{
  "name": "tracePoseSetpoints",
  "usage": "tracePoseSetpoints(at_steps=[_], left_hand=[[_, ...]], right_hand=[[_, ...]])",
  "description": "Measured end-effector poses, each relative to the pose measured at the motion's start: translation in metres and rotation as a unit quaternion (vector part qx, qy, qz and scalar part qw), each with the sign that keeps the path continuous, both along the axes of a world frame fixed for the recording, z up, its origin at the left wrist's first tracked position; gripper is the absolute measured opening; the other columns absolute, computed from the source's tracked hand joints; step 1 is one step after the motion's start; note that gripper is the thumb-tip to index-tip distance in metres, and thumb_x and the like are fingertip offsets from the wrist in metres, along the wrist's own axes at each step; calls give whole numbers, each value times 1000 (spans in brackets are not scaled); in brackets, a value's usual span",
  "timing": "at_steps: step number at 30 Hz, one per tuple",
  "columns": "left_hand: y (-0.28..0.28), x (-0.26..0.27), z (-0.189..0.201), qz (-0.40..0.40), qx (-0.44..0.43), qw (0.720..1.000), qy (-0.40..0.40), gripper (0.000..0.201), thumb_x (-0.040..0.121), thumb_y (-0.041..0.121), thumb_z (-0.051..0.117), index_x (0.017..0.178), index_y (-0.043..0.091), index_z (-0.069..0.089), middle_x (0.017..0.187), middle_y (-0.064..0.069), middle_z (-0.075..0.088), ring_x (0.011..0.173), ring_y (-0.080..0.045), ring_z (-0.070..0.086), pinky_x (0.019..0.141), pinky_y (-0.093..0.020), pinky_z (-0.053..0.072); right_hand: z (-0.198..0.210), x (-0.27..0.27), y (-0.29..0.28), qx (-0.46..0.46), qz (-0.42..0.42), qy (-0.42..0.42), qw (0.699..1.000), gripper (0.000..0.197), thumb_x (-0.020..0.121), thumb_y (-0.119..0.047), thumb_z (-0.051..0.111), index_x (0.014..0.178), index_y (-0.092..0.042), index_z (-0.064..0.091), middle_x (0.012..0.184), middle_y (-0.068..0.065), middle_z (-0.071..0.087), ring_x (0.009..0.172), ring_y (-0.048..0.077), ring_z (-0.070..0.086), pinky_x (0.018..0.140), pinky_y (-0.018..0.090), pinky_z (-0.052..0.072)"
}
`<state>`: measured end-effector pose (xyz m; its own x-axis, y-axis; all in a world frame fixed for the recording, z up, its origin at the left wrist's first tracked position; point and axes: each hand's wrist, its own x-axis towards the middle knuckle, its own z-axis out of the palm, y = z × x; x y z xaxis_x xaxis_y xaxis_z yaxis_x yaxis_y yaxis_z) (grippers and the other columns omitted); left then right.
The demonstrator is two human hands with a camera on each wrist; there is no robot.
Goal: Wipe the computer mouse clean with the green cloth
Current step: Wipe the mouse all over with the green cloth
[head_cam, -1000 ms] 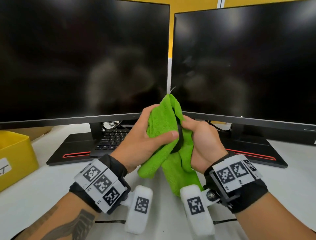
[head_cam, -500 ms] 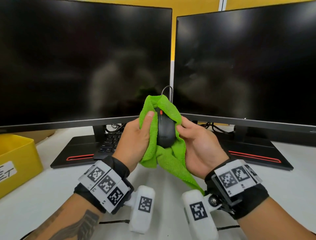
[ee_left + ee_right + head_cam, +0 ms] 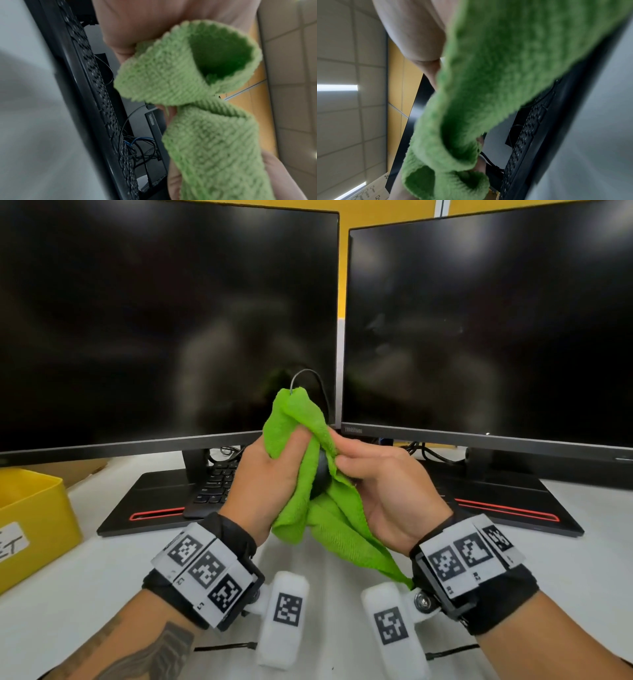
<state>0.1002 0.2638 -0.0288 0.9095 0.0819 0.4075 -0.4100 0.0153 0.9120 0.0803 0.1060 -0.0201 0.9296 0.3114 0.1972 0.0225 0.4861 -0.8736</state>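
Both hands hold the green cloth (image 3: 294, 419) wrapped round the black computer mouse (image 3: 321, 474) above the desk, in front of the gap between the two monitors. Only a dark sliver of the mouse shows between cloth folds. My left hand (image 3: 270, 470) grips the cloth-covered mouse, thumb pressing on top. My right hand (image 3: 373, 474) holds the mouse from the right through the cloth, its fingers curled round it. The mouse cable (image 3: 308, 374) loops out of the top. The wrist views are filled by the green cloth (image 3: 197, 81) (image 3: 488, 81).
Two dark monitors (image 3: 164, 320) (image 3: 489, 323) stand behind the hands on flat black bases (image 3: 150, 501). A black keyboard (image 3: 215, 487) lies under the left one. A yellow bin (image 3: 30, 518) sits at the left edge. Cables (image 3: 424, 450) run behind. White desk (image 3: 102, 570) lies below.
The cloth has been drawn back over the mouse, which was mostly bare half a second ago. The left thumb has slid up over the top.
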Motion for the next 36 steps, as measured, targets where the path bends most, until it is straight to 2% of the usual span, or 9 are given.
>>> tracePoseSetpoints(at_steps=[2,5,10,17,21,24,29,33,36], left_hand=[[1,-1,2,13,-27,999,19,37,99,51,65,85,18,73,76,1,71,72,-14,65,73,-34,54],[0,-4,6,14,-43,998,42,44,98,56,62,84,16,73,75,-3,72,72,-20,68,71,-36,56],[0,0,2,41,-24,997,61,61,105,59,48,101,5,77,99,-25,78,97,-43,75,87,-56,60],[5,2,0,52,1,997,52,55,109,51,44,88,10,73,87,-17,72,80,-27,69,66,-31,54],[-5,2,-6,-48,22,998,39,43,100,50,64,132,21,68,120,-4,79,113,-23,75,103,-49,58],[-10,-2,-5,-89,11,996,21,65,85,42,76,145,28,55,127,3,76,117,-16,73,107,-46,56],[-6,0,-1,-36,-15,999,-10,83,86,54,79,158,31,46,130,13,74,123,-8,69,113,-42,51],[-5,0,-1,13,-52,998,-28,34,102,35,65,131,19,73,115,-1,81,113,-22,76,104,-42,58],[-1,3,-1,49,-81,995,-32,35,102,34,66,99,2,79,88,-10,78,79,-26,72,81,-41,58]], right_hand=[[0,0,0,-7,26,-6,1000,65,89,21,26,140,-1,62,136,18,69,128,40,65,106,63,50],[-5,1,0,-22,28,-34,999,63,89,29,37,139,0,62,135,15,70,126,35,67,92,48,62],[-12,4,0,-22,-18,-64,998,51,90,24,54,136,3,63,134,19,70,127,36,66,95,42,60],[-12,4,4,-48,-46,-106,992,65,95,20,52,150,-14,53,138,11,69,129,27,65,104,44,55],[-9,7,4,-82,-64,-97,990,62,99,18,46,150,-17,53,133,10,72,125,27,68,106,46,53],[-12,8,1,-101,-95,-114,984,49,98,14,54,143,-4,60,131,15,73,124,30,69,107,47,54],[-12,9,-1,-95,-171,-110,974,28,89,6,72,117,4,75,111,17,79,109,31,76,100,51,59],[-14,9,2,-108,-187,-120,969,27,87,5,76,115,3,77,106,16,80,107,33,75,97,52,60],[-13,7,6,-114,-168,-133,970,35,89,8,72,122,-3,75,110,12,80,108,26,76,95,45,62]])
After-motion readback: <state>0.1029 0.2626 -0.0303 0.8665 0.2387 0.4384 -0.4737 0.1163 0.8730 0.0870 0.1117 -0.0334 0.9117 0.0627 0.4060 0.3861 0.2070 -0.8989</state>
